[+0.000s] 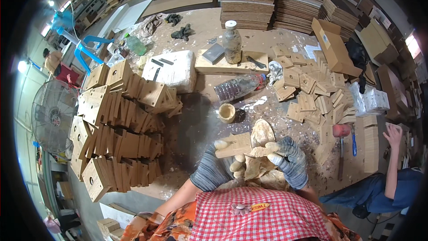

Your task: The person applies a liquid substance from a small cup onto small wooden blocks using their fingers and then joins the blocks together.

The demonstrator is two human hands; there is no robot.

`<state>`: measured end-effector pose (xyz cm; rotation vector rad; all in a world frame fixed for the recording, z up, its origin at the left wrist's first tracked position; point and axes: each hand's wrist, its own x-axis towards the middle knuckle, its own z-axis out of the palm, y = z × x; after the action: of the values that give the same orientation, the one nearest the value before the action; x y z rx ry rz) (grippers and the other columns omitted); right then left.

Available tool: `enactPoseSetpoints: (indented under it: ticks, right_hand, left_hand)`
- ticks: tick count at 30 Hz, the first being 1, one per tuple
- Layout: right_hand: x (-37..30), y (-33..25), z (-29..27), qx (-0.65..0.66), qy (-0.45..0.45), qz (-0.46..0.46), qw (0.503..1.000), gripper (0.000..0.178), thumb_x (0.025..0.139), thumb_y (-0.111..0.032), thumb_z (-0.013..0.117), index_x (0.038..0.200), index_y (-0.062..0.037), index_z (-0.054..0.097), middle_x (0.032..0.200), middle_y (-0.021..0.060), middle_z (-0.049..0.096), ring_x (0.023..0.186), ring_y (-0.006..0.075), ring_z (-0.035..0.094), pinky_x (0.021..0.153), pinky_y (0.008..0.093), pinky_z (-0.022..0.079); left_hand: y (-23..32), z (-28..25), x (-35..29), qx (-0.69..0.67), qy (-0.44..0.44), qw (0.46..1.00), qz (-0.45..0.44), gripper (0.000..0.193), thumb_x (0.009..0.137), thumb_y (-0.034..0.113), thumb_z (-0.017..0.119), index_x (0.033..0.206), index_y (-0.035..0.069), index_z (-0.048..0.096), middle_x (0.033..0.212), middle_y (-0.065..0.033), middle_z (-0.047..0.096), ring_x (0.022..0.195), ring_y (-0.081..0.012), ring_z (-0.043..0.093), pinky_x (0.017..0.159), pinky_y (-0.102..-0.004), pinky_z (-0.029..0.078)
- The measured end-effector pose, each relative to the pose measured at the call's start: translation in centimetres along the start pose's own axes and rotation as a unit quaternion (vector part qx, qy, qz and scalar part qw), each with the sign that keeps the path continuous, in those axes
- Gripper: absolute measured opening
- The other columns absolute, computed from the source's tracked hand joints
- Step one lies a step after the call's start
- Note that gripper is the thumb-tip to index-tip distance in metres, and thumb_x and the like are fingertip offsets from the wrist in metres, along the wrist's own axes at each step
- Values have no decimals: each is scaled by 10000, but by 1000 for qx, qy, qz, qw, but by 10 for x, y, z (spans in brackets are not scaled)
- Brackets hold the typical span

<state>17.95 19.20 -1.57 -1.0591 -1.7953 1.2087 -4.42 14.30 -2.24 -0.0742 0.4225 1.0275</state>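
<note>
Both my hands wear grey knit gloves with cream-coated fingers. My left hand (213,165) is closed around a small flat wooden block (236,144), held near the table's front edge. My right hand (290,159) meets the block's right end, its fingers pinched on a stained cream rag (263,133). How the rag lies between those fingers is partly hidden. More crumpled, stained cloth (261,169) sits below the hands. Just beyond them stands a small crusted cup (227,113). Behind the cup a clear plastic bottle (236,88) with a red cap lies on its side.
Rows of drilled wooden blocks (129,138) are stacked at left; loose ones (307,85) pile at right. A red-headed mallet (341,134) and blue-handled tool (354,142) lie right. A dirty jar (232,44) stands on a board. Another person's hand (393,135) shows far right.
</note>
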Motion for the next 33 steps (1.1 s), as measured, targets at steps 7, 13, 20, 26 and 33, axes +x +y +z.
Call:
enactPoseSetpoints:
  ticks: [7,13,20,26,33]
  right_hand:
    - [-2,2,0,20,13,-22,999,212,788,-38,682,999,-41,682,934,69,637,849,165,583,756,281,463]
    - [1,0,0,41,-9,6,999,172,790,-99,706,953,-50,680,972,86,622,924,207,595,831,315,468]
    - [-3,3,2,-1,-5,-35,999,188,785,-38,682,973,-45,684,911,64,626,818,167,582,741,283,464]
    - [-2,7,5,-9,7,-41,999,193,777,-52,694,970,-41,683,946,79,643,864,185,606,776,297,474]
    - [-3,4,8,-10,10,-43,999,197,777,-115,729,935,-22,657,954,102,617,907,238,596,839,345,473]
  left_hand:
    - [3,2,1,52,-1,998,22,453,860,369,392,939,-29,594,557,-102,510,518,-225,460,567,-351,410]
    - [2,4,-1,-5,32,999,9,439,860,333,412,1047,-38,556,697,-123,609,511,-190,457,549,-341,401]
    - [7,3,-2,8,-19,1000,-2,418,857,349,413,896,-25,596,530,-73,497,492,-184,418,560,-313,384]
    - [5,4,-2,-13,-88,995,-44,392,855,366,417,730,25,564,449,-27,444,469,-162,410,553,-283,379]
    - [6,1,-2,-29,-87,994,-66,392,852,380,421,692,46,549,398,10,401,428,-148,406,532,-273,365]
